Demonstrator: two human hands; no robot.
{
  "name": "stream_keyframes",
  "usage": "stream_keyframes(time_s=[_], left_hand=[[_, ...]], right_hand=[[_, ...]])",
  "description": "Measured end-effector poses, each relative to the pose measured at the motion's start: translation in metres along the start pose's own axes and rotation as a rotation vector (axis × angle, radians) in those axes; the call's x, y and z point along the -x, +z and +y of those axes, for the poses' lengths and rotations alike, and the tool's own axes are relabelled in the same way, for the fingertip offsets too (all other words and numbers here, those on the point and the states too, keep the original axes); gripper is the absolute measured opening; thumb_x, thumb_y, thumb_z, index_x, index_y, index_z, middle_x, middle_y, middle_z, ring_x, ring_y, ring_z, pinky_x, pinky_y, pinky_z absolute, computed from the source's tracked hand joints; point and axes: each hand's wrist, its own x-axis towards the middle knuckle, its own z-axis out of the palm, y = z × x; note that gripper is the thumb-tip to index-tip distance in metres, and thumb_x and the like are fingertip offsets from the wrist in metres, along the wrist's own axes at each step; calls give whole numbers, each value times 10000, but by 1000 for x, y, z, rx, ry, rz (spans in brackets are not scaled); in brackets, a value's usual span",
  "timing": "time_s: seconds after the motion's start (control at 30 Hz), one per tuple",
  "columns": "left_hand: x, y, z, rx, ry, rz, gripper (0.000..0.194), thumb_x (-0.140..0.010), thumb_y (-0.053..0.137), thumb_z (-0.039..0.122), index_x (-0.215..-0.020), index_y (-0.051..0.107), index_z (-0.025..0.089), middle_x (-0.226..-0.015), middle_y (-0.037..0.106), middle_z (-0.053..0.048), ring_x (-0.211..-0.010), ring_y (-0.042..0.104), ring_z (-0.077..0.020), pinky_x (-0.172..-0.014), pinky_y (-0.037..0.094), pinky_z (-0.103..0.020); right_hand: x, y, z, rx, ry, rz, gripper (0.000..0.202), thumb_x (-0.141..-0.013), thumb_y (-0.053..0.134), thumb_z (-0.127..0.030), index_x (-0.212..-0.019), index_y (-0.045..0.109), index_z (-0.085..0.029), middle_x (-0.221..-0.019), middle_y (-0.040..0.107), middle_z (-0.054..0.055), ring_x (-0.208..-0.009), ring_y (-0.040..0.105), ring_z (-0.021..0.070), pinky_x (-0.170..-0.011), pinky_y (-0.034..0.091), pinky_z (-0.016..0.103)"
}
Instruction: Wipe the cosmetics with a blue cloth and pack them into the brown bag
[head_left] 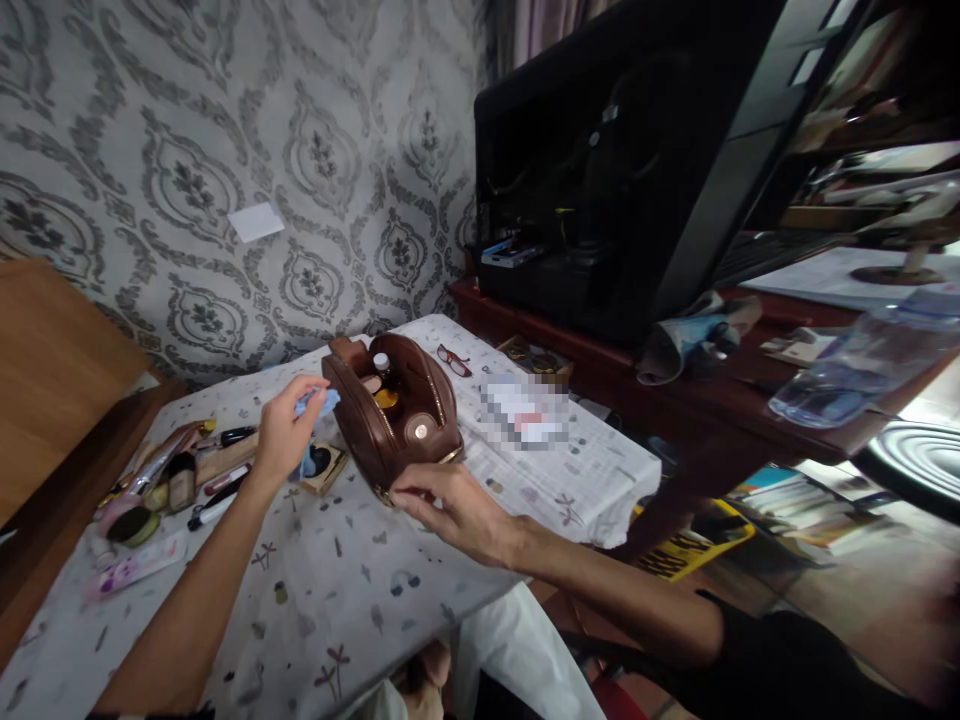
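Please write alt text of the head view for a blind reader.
A person's left grip holds a blue item beside an open brown bag; the right grip is at the bag's near side. On the tablecloth, cosmetics lie left of the bag, glasses to its right.

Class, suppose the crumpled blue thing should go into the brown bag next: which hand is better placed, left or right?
Probably the left hand: it holds the blue thing close beside the open bag. The right hand is at the bag's near edge, seemingly touching it there.
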Motion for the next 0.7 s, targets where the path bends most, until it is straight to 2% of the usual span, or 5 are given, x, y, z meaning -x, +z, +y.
stream_keyframes(time_s=[0.07, 0.17, 0.4, 0.57, 0.7], left_hand=[[19, -2, -11, 14, -37, -8, 345, -873, 501, 488, -931, 684, 202, -951, 755, -40, -947, 680, -229, -855, 514, -308], [46, -2, -29, 10, -74, -36, 352, -875, 513, 508, -909, 684, 202, -912, 750, -41, -910, 681, -230, -831, 511, -310], [94, 14, -61, 55, -206, -30, 376, -864, 518, 537, -911, 690, 206, -885, 762, -46, -857, 695, -237, -765, 519, -317], [101, 16, -61, 46, -209, -1, 387, -884, 488, 530, -926, 682, 198, -924, 764, -57, -868, 694, -229, -782, 522, -314], [105, 7, -57, 7, -156, -80, 387, -904, 461, 521, -954, 682, 207, -962, 761, -62, -895, 691, -228, -812, 525, -318]], right_hand=[[-7, -2, -4, -112, 67, 63, 111, -951, 590, -213, -1011, 674, -172, -882, 690, 17, -757, 617, 114, -671, 450, 207], [-13, -3, -6, -115, 121, 82, 174, -896, 638, -148, -1060, 687, -180, -799, 655, -17, -700, 584, 96, -647, 436, 192], [-13, 1, -9, -18, 108, 54, 139, -916, 671, -250, -1034, 710, -189, -647, 532, -66, -558, 464, 74, -580, 366, 199], [-13, 19, -11, 49, 89, -161, 196, -950, 642, -307, -1091, 713, -191, -659, 613, -35, -596, 556, 109, -616, 398, 214], [-19, 44, -6, 148, 55, -354, 320, -942, 653, -306, -1239, 654, -188, -957, 736, 57, -824, 673, 175, -732, 466, 253]])
